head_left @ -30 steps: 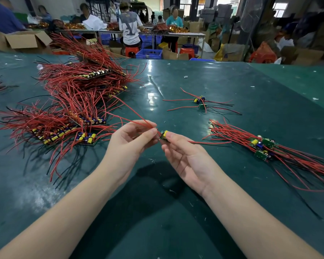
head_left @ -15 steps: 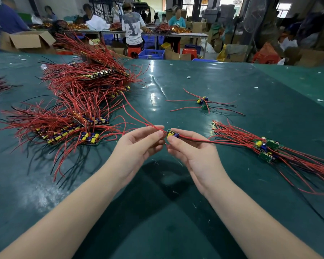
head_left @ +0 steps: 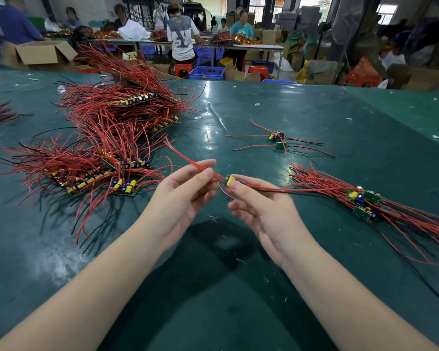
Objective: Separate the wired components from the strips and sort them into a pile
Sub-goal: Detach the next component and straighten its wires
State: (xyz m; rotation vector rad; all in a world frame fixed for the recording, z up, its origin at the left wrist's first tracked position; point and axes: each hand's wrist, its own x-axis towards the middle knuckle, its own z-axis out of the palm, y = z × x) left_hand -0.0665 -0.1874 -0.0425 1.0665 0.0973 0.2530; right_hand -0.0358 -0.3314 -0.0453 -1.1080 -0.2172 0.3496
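Near the table (head_left: 213,312) edge, bare green mat lies between strips (head_left: 91,153) and pile (head_left: 365,198) — left hand (head_left: 180,196) pinches red wires, right hand (head_left: 261,209) pinches the yellow-capped component (head_left: 230,180).

A small wired component (head_left: 230,180) with a yellow capacitor is held above the table, red wires trailing both ways. Uncut strips (head_left: 107,158) bristling with red wires lie heaped left; the sorted pile (head_left: 363,198) lies right.

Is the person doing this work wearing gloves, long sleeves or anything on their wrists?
No. The left hand and right hand are both bare, with no gloves. Both forearms are uncovered right down to the bottom edge of the picture, so no sleeve shows. No watch, bracelet or ring can be seen. The fingernails look short and unpainted.
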